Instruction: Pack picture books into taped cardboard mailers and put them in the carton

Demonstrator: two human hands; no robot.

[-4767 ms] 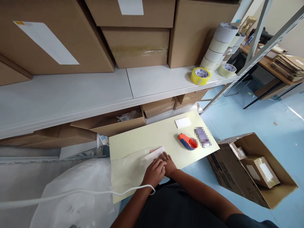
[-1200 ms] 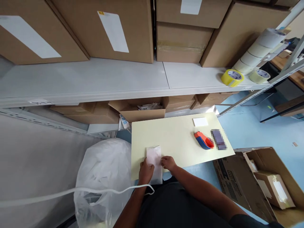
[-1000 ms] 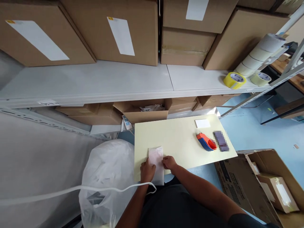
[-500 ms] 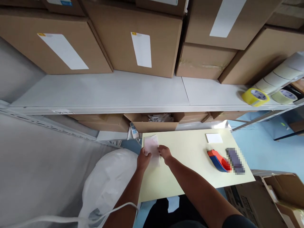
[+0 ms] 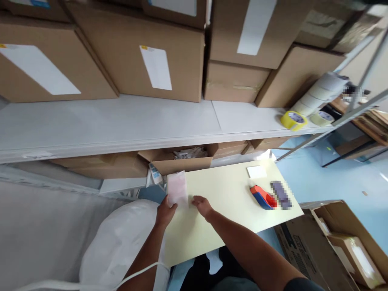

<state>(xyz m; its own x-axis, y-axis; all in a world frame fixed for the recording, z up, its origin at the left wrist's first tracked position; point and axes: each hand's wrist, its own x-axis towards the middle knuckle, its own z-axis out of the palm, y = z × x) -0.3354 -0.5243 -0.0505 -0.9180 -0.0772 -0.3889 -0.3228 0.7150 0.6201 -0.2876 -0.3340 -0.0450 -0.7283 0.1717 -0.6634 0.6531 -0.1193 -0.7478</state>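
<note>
My left hand (image 5: 165, 212) grips the lower left edge of a flat, pale pink and white packet (image 5: 177, 186), its thumb on top. The packet lies at the left end of a pale yellow table (image 5: 218, 186). Just right of it, apart from the packet, is my right hand (image 5: 202, 207). Its fingers are curled together in a pinch; anything between them is too small to make out. Farther right on the tabletop are a white card-like stack (image 5: 256, 171) and a red and blue tape dispenser (image 5: 263, 198), with a pixelated dark flat object (image 5: 281, 195) beside it.
A grey shelf (image 5: 136, 121) with large cardboard boxes (image 5: 145, 52) spans above the table. Tape rolls (image 5: 293, 120) stand on its right end. Below it sits an open carton (image 5: 182, 165). A white plastic bag (image 5: 121, 242) bulges at left; another open box (image 5: 336, 214) is at lower right.
My right hand has come away from the packet's right edge, leaving a gap. My left hand still holds the packet. The view has turned to the right.
</note>
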